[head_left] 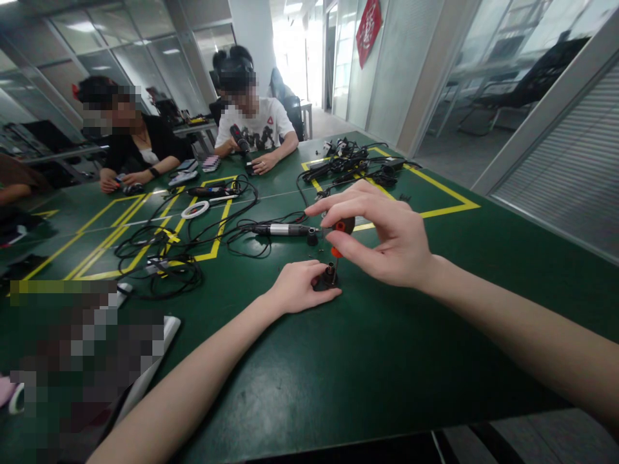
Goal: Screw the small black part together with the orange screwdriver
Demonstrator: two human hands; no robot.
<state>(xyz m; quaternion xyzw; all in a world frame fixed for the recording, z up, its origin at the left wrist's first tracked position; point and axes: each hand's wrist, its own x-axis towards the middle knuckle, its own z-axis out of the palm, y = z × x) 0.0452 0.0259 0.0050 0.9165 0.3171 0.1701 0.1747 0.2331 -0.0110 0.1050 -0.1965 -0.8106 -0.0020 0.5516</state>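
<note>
My left hand (298, 287) rests on the green table, its fingers curled around a small dark round part (330, 276) with a short upright metal tube. Above it, my right hand (391, 241) grips the black and orange handle of a screwdriver (345, 225) between thumb and fingers. The screwdriver stands nearly upright, and its thin shaft points down at the dark part. Whether its tip sits in a screw is too small to tell. Just beyond lie a silver and black pen-shaped tool with a cable (285, 230) and a small black cap (313, 238).
Tangled black cables (159, 258) spread over the table's left half, with a white ring (195, 209) among them. More cables and plugs (348, 158) lie heaped at the far right inside yellow tape. Two people (254, 122) work across the table. Phone-like objects (184, 177) lie near them.
</note>
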